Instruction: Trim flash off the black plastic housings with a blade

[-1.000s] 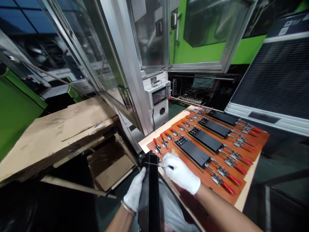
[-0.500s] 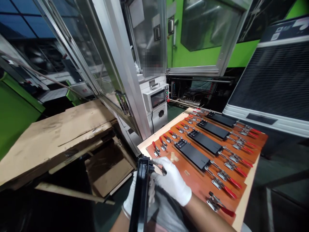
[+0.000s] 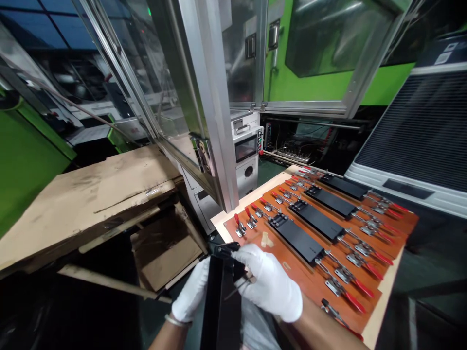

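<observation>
A person in white cotton gloves holds a long black bar (image 3: 221, 311) upright in front of their body, its top end just beside the near corner of the table (image 3: 379, 311). The left hand (image 3: 191, 291) wraps the bar's side, fingers (image 3: 203, 272) closed around it. The right hand (image 3: 270, 287) sits against the top end, fingers (image 3: 248, 257) curled and nearly closed. A thin metal rod (image 3: 237, 287) pokes out below them, and I can't tell whether they pinch it. At 2 o'clock lies a red-brown board (image 3: 292, 277) on the table, carrying black plates (image 3: 297, 239) and red-handled toggle clamps (image 3: 346, 287). Torn cardboard (image 3: 83, 194) sits at 10 o'clock.
</observation>
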`<state>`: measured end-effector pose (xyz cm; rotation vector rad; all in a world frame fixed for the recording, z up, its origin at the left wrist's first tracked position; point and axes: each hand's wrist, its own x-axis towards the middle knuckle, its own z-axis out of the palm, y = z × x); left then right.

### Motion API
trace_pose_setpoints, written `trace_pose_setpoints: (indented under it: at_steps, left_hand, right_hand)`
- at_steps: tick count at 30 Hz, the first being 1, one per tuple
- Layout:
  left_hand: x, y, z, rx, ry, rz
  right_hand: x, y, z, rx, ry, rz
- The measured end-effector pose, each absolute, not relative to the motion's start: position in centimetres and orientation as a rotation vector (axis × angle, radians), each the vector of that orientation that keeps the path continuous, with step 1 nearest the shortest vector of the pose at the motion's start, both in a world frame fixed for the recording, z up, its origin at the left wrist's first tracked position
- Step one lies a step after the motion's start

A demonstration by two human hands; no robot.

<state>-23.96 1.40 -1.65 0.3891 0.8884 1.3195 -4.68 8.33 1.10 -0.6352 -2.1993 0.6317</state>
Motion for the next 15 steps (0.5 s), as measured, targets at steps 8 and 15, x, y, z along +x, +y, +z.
trace_pose_setpoints:
  at_steps: [8, 15]
  left_hand:
    - [-23.8, 2.1, 0.7, 0.753, 1.272, 1.290]
    - [-24.3, 3.0, -1.9, 1.021, 1.676, 1.316]
  right_hand:
    - [-6.3, 8.7, 2.3, -0.641, -2.662, 0.488]
    - [-6.5, 9.0, -0.6, -0.947, -2.020, 1.039]
